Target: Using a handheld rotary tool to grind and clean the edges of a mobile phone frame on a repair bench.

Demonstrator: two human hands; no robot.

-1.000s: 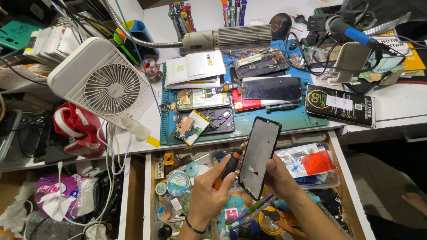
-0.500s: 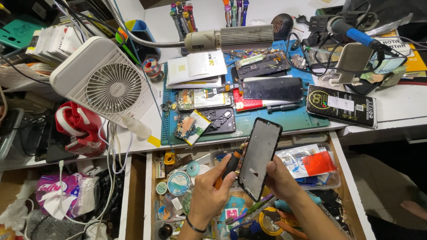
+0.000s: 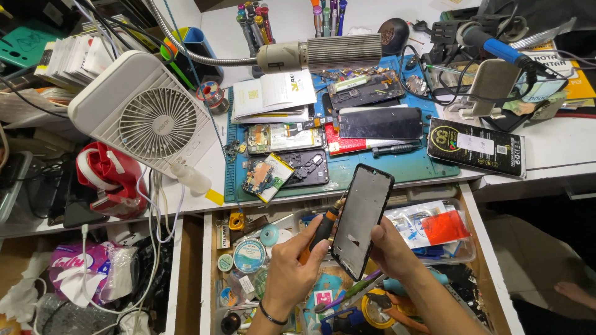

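Little has moved since the earlier frames: both hands keep their hold over the open drawer (image 3: pixel 205 260), and the phone frame sits at much the same tilt. One right hand (image 3: pixel 390 251) grips the black phone frame (image 3: pixel 363 218) by its lower right edge, fingers closed round it. One left hand (image 3: pixel 297 268) is closed on a single black-and-orange screwdriver (image 3: pixel 321 228), its tip touching the frame's left edge. That frame's long axis runs from lower left to upper right, its top end pointing up toward the bench (image 3: pixel 559 146) (the open inner face is turned to the camera).

Just right of the frame lies a clear packet with a red-orange panel (image 3: pixel 434 226), inside the drawer. On the blue mat (image 3: pixel 372 167) beyond rest at least three opened phone parts. A black oblong box with a white label (image 3: pixel 477 147) lies flat at the mat's right edge. One white fan (image 3: pixel 146 118) stands to the left, and a red tape dispenser (image 3: pixel 105 177) below it.
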